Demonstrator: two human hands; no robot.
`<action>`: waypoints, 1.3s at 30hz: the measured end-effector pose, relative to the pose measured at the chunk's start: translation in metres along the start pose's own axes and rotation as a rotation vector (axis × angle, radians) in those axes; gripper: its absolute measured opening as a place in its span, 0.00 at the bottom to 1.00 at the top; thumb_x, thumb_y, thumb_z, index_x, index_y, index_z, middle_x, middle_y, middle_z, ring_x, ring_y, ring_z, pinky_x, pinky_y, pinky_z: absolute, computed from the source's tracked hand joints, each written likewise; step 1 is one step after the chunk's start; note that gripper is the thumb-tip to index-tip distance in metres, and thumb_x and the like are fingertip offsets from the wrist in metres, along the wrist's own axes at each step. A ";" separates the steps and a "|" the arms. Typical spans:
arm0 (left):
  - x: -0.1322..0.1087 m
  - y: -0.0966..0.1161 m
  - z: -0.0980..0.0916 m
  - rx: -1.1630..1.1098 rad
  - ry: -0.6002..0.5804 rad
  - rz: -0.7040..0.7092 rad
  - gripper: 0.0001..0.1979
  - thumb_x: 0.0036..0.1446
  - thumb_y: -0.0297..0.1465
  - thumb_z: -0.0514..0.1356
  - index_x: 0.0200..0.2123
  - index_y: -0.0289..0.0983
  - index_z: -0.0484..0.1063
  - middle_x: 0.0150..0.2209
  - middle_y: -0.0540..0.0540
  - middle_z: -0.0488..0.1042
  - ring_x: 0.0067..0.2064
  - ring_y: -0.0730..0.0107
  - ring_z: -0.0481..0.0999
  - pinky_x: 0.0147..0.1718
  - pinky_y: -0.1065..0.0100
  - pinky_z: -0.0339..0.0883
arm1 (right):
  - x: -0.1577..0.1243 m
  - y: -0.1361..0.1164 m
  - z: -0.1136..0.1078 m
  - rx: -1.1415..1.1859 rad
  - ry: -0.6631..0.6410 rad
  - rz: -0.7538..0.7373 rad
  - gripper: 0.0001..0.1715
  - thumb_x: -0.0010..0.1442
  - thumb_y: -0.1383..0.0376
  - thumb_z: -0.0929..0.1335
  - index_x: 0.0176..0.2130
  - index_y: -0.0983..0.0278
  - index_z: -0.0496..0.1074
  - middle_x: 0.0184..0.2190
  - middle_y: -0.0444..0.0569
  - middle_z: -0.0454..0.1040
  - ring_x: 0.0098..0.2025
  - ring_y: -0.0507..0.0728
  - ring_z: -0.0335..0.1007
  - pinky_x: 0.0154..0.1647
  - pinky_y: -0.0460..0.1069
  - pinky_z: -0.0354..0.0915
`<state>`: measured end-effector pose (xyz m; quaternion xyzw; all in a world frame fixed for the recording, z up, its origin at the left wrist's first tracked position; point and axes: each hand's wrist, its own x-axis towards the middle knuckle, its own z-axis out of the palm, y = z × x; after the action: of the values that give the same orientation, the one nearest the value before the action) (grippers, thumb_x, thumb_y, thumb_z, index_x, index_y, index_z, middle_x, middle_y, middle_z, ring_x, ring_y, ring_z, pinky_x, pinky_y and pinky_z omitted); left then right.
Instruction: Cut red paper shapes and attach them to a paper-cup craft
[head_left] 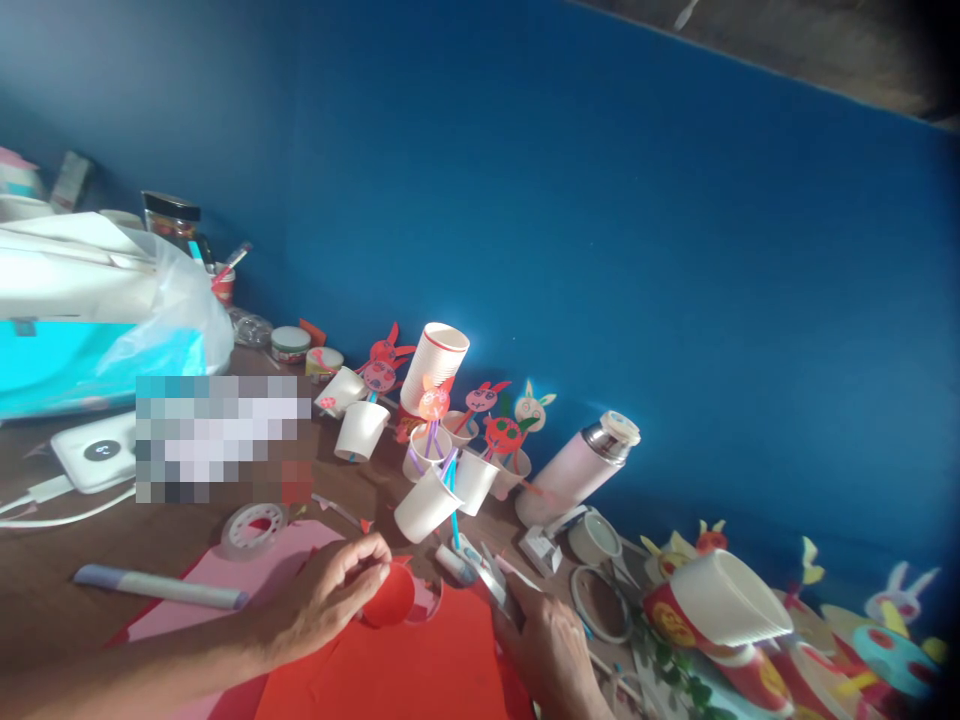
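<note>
My left hand (pixel 343 590) pinches a small red paper circle (pixel 390 598) between thumb and fingers, over a red paper sheet (pixel 405 665). The sheet has a round cutout at its upper edge. To the right, my right hand (pixel 551 645) is closed around scissors (pixel 496 588), blurred, with pale blades pointing away from me; its fingers are partly hidden. Under the red sheet lies pink paper (pixel 311 550). Beyond my hands stand white paper cups (pixel 429 505) with straws topped by paper rabbit faces (pixel 504 434).
A tape roll (pixel 255 528) and a marker (pixel 161 586) lie at left, near a white power bank (pixel 96 452) and a plastic bag (pixel 199 310). A pink thermos (pixel 570 470) stands by the blue wall. More cups (pixel 724 600) and paper figures crowd the right.
</note>
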<state>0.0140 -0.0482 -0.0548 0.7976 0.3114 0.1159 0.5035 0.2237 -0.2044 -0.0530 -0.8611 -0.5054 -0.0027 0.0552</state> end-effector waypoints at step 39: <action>0.001 0.002 -0.003 -0.004 -0.032 0.013 0.17 0.53 0.43 0.44 0.32 0.39 0.64 0.22 0.53 0.61 0.26 0.73 0.61 0.25 0.75 0.54 | 0.010 0.048 -0.013 -0.026 -0.190 0.190 0.19 0.51 0.59 0.63 0.42 0.62 0.72 0.34 0.55 0.78 0.40 0.66 0.72 0.36 0.53 0.62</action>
<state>0.0135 -0.0456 -0.0520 0.8003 0.2978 0.1072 0.5093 0.2715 -0.2201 -0.0439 -0.9021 -0.4244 0.0777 -0.0042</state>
